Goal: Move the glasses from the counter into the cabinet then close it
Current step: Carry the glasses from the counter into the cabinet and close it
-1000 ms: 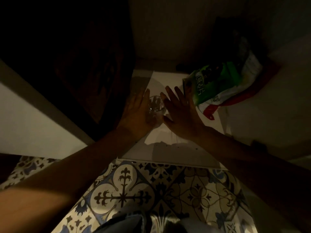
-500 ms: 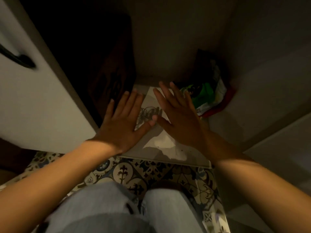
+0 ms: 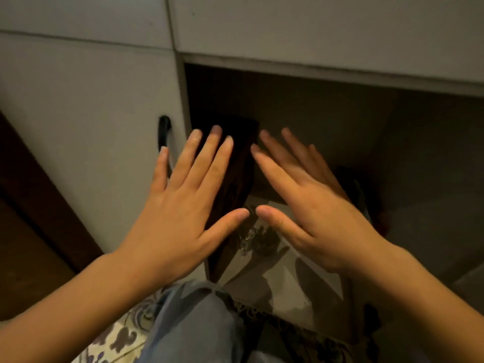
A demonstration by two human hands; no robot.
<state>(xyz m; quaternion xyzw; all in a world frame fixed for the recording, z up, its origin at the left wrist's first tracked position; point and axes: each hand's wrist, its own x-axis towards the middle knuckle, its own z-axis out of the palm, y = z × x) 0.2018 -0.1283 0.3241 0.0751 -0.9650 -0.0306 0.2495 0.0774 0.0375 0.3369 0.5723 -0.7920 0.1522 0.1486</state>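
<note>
A clear glass (image 3: 251,238) stands on the pale floor (image 3: 288,281) of the open low cabinet (image 3: 327,121), partly hidden under my thumbs. My left hand (image 3: 183,208) hovers flat above and left of it, fingers spread, holding nothing. My right hand (image 3: 309,205) is spread just right of it, also holding nothing. The two thumb tips nearly meet above the glass. Neither hand touches the glass as far as I can tell.
A dark wooden panel (image 3: 233,179) stands at the left side of the opening. The neighbouring white door (image 3: 86,142) carries a black handle (image 3: 163,132). A drawer front (image 3: 314,30) runs above. My jeans-clad knee (image 3: 193,323) and patterned floor tiles (image 3: 123,336) are below.
Both hands have let go of the glass and pulled back and up out of the cabinet. My view has risen, so the neighbouring door and drawer fronts now show.
</note>
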